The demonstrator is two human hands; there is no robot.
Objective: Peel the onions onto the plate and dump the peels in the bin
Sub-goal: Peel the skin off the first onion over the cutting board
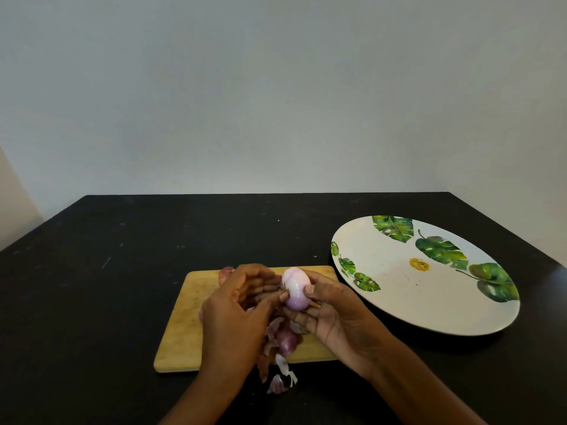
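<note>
A pale pink, mostly peeled onion [296, 289] is held above the wooden cutting board [184, 320]. My right hand [334, 314] grips it from the right and below. My left hand [239, 305] is at the onion's left side, its thumb and fingertips pinching a bit of skin at the onion's end. Loose purple peels [280, 357] lie under my hands and spill over the board's front edge. A second, unpeeled red onion [226, 273] shows partly behind my left hand. The white plate [399, 289] with green leaf prints sits to the right with nothing on it.
The board and plate rest on a black table [107, 271] against a plain grey wall. The table's far edge runs just behind the plate. No bin is in view.
</note>
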